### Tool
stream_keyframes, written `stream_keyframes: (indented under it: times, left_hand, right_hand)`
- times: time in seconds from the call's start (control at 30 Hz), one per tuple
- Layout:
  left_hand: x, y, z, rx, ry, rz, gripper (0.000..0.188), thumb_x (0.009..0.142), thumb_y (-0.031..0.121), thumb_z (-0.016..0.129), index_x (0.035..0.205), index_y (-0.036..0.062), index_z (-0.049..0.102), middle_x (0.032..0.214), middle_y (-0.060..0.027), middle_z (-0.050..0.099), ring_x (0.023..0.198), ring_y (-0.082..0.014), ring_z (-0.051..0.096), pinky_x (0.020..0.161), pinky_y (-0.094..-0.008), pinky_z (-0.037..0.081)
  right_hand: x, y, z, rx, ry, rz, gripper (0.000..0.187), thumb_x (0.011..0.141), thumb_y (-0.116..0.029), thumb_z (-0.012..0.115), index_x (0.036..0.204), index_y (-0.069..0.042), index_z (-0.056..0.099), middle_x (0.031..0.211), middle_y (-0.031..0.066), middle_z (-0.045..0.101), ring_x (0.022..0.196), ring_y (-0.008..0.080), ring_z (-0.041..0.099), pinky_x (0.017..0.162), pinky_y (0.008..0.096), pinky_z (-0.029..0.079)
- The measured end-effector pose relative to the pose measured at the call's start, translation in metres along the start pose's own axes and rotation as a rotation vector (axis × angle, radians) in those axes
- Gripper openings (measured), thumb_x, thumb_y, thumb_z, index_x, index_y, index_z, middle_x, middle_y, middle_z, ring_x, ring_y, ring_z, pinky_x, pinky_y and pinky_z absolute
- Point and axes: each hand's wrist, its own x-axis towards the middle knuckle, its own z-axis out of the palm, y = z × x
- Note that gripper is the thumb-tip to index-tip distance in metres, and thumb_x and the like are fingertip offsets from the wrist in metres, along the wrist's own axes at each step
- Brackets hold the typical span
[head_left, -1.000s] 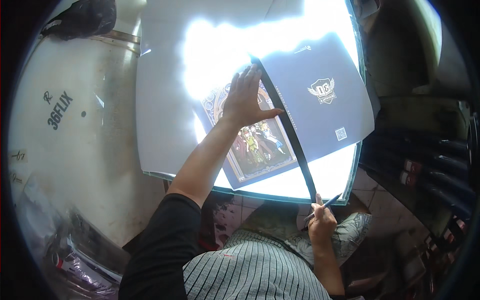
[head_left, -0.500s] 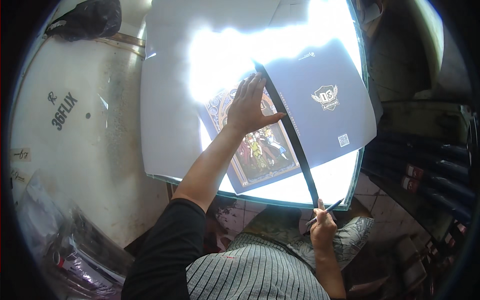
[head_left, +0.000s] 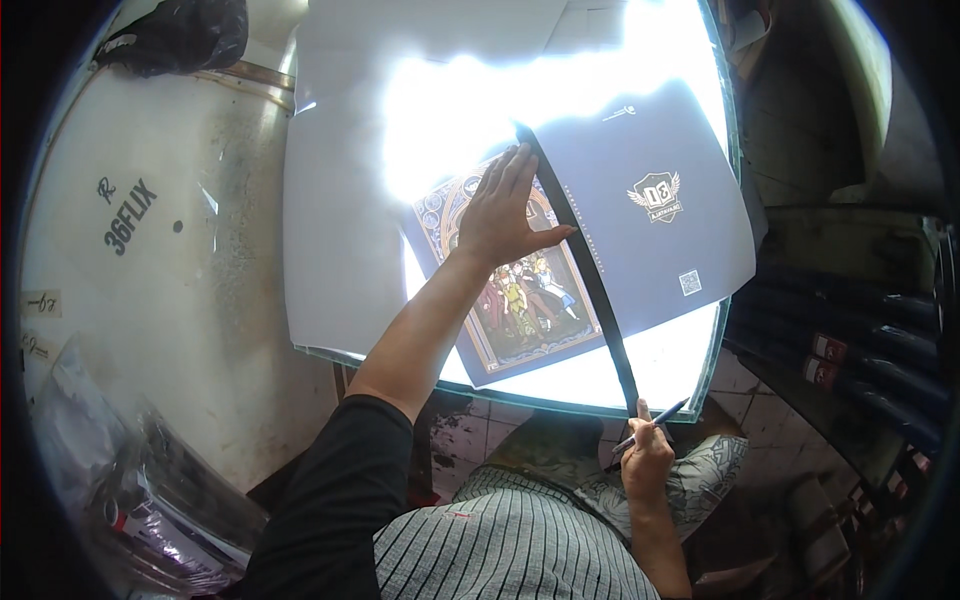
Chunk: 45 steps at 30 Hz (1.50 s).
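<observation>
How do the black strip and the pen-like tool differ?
Length: the black strip is much longer than the pen-like tool.
Pose: the strip lies across the printed sheet; the tool is gripped in the right hand.
Shared: both are narrow and dark.

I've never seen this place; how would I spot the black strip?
Find the glowing tabletop, then the blue printed sheet on it. Between the sheet's picture half and crest half runs the black strip, its near end at the right hand. Unlike the sheet, it is narrow and plain black, and longer than the pen.
</observation>
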Motion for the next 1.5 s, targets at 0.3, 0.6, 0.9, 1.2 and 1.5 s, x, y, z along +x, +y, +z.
stream_keyframes:
  times: [0.3, 0.6, 0.9, 1.2, 1.5]
  left_hand:
    - [0.004, 0.006, 0.0, -0.079, -0.001, 0.061, 0.119, 0.07, 0.075, 0.077, 0.15, -0.0038, 0.037, 0.155, -0.0259, 0.037, 0.149, -0.0417, 0.029, 0.124, -0.0511, 0.023]
    - [0.027, 0.054, -0.037, 0.229, -0.506, -0.226, 0.158, 0.052, 0.086, 0.079, 0.159, -0.0042, 0.006, 0.168, -0.0244, 0.004, 0.157, -0.0387, -0.002, 0.124, -0.0621, 0.007]
    - [0.035, 0.063, -0.051, 0.239, -0.609, -0.296, 0.157, 0.055, 0.081, 0.082, 0.16, -0.0049, 0.002, 0.169, -0.0242, -0.003, 0.157, -0.0393, -0.005, 0.124, -0.0594, 0.011]
    - [0.028, 0.058, -0.045, 0.2, -0.59, -0.285, 0.159, 0.055, 0.08, 0.082, 0.159, -0.0052, -0.002, 0.168, -0.0247, -0.001, 0.157, -0.0395, -0.004, 0.124, -0.0613, 0.008]
    - [0.031, 0.059, -0.055, 0.173, -0.622, -0.298, 0.154, 0.057, 0.08, 0.081, 0.16, -0.0055, 0.005, 0.168, -0.0233, 0.003, 0.157, -0.0401, -0.001, 0.124, -0.0605, 0.011]
  right_hand:
    - [0.001, -0.004, -0.008, -0.029, -0.006, -0.001, 0.002, 0.096, 0.002, 0.057, 0.095, 0.001, 0.058, 0.119, 0.0227, 0.071, 0.078, 0.0347, 0.073, 0.067, 0.0402, 0.061]
    - [0.006, 0.001, -0.01, -0.089, 0.041, -0.017, 0.015, 0.087, -0.003, 0.07, 0.095, -0.009, 0.058, 0.118, 0.0081, 0.074, 0.071, 0.0261, 0.072, 0.057, 0.0336, 0.058]
    - [0.061, 0.014, -0.084, 0.444, 0.222, 0.161, 0.032, 0.101, -0.025, 0.067, 0.122, 0.0, 0.065, 0.09, 0.015, 0.074, 0.078, 0.0215, 0.074, 0.068, 0.0323, 0.056]
    - [0.268, -0.055, -0.018, 0.645, 0.26, -0.154, 0.02, 0.088, -0.012, 0.078, 0.104, -0.002, 0.07, 0.081, 0.0102, 0.074, 0.076, 0.0121, 0.072, 0.066, 0.0264, 0.055]
    - [0.384, -0.099, 0.033, 0.463, 0.229, -0.463, 0.021, 0.089, -0.018, 0.069, 0.099, 0.0, 0.069, 0.086, 0.0197, 0.075, 0.078, 0.0305, 0.076, 0.071, 0.0378, 0.057]
